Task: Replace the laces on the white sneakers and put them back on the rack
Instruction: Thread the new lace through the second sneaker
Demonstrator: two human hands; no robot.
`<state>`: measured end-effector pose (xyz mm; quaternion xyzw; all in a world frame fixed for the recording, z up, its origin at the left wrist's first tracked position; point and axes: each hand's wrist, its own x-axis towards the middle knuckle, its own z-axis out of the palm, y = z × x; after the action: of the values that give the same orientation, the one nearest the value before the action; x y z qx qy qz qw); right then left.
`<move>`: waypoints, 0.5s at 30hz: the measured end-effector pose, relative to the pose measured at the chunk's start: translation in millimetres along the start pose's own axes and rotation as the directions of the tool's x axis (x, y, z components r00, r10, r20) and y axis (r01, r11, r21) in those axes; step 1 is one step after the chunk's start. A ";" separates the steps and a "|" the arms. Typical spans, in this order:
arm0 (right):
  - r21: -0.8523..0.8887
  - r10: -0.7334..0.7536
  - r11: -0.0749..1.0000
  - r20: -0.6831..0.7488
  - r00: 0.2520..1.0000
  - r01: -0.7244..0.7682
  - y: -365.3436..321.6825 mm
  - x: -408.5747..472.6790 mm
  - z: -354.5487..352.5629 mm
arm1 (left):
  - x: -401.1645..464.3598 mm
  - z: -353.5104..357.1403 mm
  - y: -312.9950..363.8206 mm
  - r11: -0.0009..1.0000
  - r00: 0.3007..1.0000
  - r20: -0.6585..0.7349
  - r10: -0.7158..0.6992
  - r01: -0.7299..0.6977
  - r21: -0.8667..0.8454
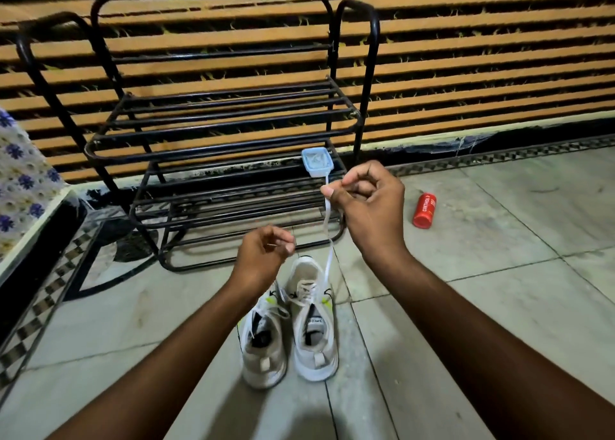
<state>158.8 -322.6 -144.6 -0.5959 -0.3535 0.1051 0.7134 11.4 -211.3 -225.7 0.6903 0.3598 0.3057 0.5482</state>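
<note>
Two sneakers (289, 323) are set before the rack (213, 133); a lace (327, 226) is pinched taut by the right hand (366, 203), apparently for threading, the left hand (263, 253) curled shut.

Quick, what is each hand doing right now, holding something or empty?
Left hand: fingers curled closed; whether it pinches anything cannot be told.
Right hand: closed, pinching the flat white shoelace that runs down to the white sneakers.

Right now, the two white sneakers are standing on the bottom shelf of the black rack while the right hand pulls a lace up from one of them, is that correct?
Not quite: the head view shows the white sneakers on the tiled floor in front of the black rack, not on a shelf. The right hand does pinch a lace rising from one sneaker.
</note>
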 end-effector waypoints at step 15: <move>-0.010 0.078 0.997 0.098 0.992 -0.078 63.0 3.3 -5.5 | 26.5 18.0 -115.4 0.671 0.956 0.269 -0.120 -0.121 0.731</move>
<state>181.7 -308.1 -201.8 -0.6057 -0.3650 0.1610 0.6885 22.2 -182.8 -341.5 0.8905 0.3667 0.0273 0.2679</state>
